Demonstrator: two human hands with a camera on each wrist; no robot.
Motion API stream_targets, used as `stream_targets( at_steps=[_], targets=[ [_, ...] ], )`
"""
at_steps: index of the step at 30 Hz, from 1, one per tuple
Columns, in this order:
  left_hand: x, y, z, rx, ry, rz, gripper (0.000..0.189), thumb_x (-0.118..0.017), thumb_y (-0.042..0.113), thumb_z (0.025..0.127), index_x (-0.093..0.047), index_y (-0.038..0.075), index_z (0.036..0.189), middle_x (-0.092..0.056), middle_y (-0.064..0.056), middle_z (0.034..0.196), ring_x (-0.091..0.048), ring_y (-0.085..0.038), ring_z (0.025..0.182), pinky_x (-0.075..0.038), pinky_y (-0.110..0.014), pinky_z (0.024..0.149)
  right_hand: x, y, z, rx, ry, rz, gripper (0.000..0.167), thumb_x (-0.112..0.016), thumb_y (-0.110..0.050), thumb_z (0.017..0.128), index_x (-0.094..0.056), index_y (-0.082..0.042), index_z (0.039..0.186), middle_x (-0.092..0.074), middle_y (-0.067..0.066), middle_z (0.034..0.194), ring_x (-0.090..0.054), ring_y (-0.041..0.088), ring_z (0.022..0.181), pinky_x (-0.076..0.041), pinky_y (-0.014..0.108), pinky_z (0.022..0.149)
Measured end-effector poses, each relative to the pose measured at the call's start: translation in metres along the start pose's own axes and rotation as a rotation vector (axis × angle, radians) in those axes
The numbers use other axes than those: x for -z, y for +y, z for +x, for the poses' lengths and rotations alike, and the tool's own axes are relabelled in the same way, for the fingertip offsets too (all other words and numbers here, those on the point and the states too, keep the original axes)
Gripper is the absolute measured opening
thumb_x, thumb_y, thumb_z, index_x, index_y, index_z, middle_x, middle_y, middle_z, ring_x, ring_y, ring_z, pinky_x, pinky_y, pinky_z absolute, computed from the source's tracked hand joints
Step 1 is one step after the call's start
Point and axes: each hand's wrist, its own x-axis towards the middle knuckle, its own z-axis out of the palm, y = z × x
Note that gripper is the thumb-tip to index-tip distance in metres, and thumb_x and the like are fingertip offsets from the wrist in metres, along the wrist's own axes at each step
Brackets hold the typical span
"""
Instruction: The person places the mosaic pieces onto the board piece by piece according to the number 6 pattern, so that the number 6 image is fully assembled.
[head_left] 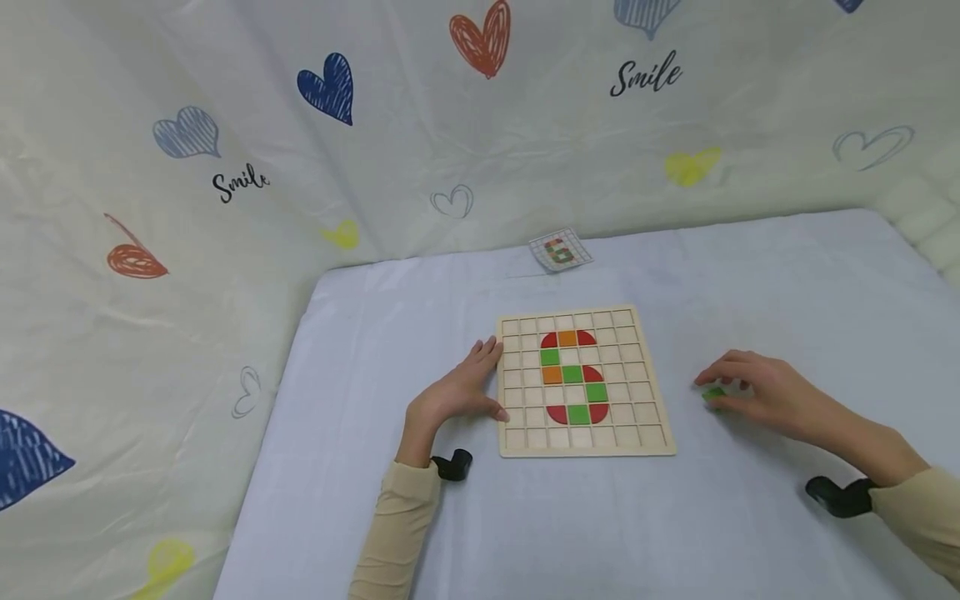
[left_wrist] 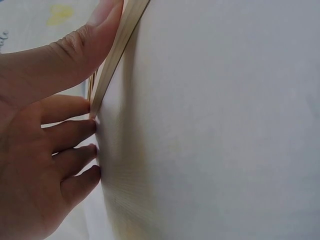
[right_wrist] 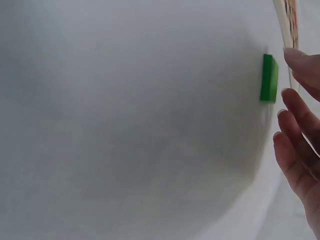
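A square wooden grid board (head_left: 628,433) lies on the table, with red, orange and green tiles set in its cells in an S-like shape. My left hand (head_left: 456,392) rests against the board's left edge, thumb and fingers spread along it. In the left wrist view the thumb (left_wrist: 75,55) touches the wooden rim, and the fingertips meet the edge farther along. Right of the board, my right hand (head_left: 776,398) hovers over a loose green tile (head_left: 713,394). The right wrist view shows this tile (right_wrist: 269,80) on the tabletop, just apart from the loosely bent fingers (right_wrist: 295,167).
A small pattern card (head_left: 561,251) with a similar coloured figure lies at the table's back edge. White cloth (head_left: 360,450) covers the table. Behind it hangs a pale curtain (head_left: 405,125) printed with hearts and words. Each wrist carries a black camera mount (head_left: 454,465).
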Motion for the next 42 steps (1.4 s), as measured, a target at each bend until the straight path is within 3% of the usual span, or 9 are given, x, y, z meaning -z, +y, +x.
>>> stream_targets(
  at_steps=[10, 14, 18, 25, 32, 37, 42],
  targets=[
    [-0.002, -0.003, -0.001, 0.001, 0.007, -0.013, 0.115, -0.09, 0.025, 0.08, -0.013, 0.015, 0.166, -0.004, 0.002, 0.174, 0.004, -0.018, 0.161, -0.013, -0.041, 0.13, -0.006, 0.006, -0.002, -0.015, -0.002, 0.006, 0.034, -0.096, -0.003, 0.06, -0.076, -0.013, 0.086, -0.065, -0.007, 0.085, -0.054, 0.0, 0.073, -0.046, 0.014, 0.062],
    [-0.003, -0.003, -0.001, -0.001, 0.004, -0.015, 0.115, -0.09, 0.025, 0.081, -0.013, 0.015, 0.167, -0.004, 0.001, 0.174, 0.004, -0.019, 0.161, -0.013, -0.042, 0.13, -0.007, 0.004, 0.002, -0.048, -0.042, 0.036, 0.035, -0.096, -0.005, 0.062, -0.071, -0.013, 0.085, -0.063, -0.011, 0.082, -0.052, -0.004, 0.071, -0.048, 0.018, 0.06],
    [-0.004, -0.003, -0.001, 0.0, 0.002, -0.015, 0.116, -0.09, 0.025, 0.081, -0.013, 0.015, 0.167, -0.003, 0.002, 0.174, 0.004, -0.019, 0.161, -0.013, -0.041, 0.13, -0.008, 0.0, 0.004, -0.097, -0.091, 0.05, 0.032, -0.094, -0.006, 0.068, -0.072, -0.012, 0.09, -0.068, -0.012, 0.084, -0.05, -0.008, 0.071, -0.05, 0.02, 0.059],
    [-0.003, -0.003, -0.001, -0.003, 0.004, -0.008, 0.116, -0.089, 0.025, 0.081, -0.012, 0.014, 0.167, -0.003, 0.001, 0.174, 0.005, -0.019, 0.161, -0.013, -0.041, 0.13, -0.011, -0.003, 0.01, -0.025, -0.031, 0.063, 0.029, -0.088, 0.0, 0.072, -0.079, -0.015, 0.095, -0.076, -0.007, 0.086, -0.055, -0.009, 0.072, -0.047, 0.016, 0.06],
    [-0.002, -0.004, -0.001, -0.013, 0.008, -0.016, 0.115, -0.089, 0.024, 0.081, -0.013, 0.014, 0.166, -0.004, 0.001, 0.174, 0.004, -0.019, 0.161, -0.013, -0.042, 0.13, -0.012, -0.014, 0.023, -0.072, -0.072, 0.122, 0.025, -0.086, -0.002, 0.078, -0.078, -0.015, 0.097, -0.076, -0.008, 0.091, -0.06, -0.008, 0.077, -0.053, 0.017, 0.065],
    [-0.002, -0.004, 0.0, -0.006, 0.004, -0.013, 0.115, -0.089, 0.025, 0.081, -0.012, 0.015, 0.167, -0.003, 0.002, 0.174, 0.005, -0.018, 0.161, -0.013, -0.041, 0.13, -0.013, -0.025, 0.033, -0.091, -0.098, 0.199, 0.027, -0.085, 0.001, 0.078, -0.077, -0.015, 0.098, -0.076, -0.008, 0.094, -0.062, -0.006, 0.075, -0.056, 0.018, 0.068],
    [-0.001, -0.004, 0.001, -0.004, 0.003, -0.012, 0.116, -0.089, 0.025, 0.081, -0.013, 0.015, 0.167, -0.003, 0.002, 0.174, 0.005, -0.017, 0.161, -0.013, -0.041, 0.13, -0.017, -0.03, 0.04, -0.059, -0.1, 0.263, 0.035, -0.086, 0.004, 0.076, -0.077, -0.008, 0.107, -0.078, -0.002, 0.1, -0.066, -0.002, 0.079, -0.058, 0.019, 0.071]
  ],
)
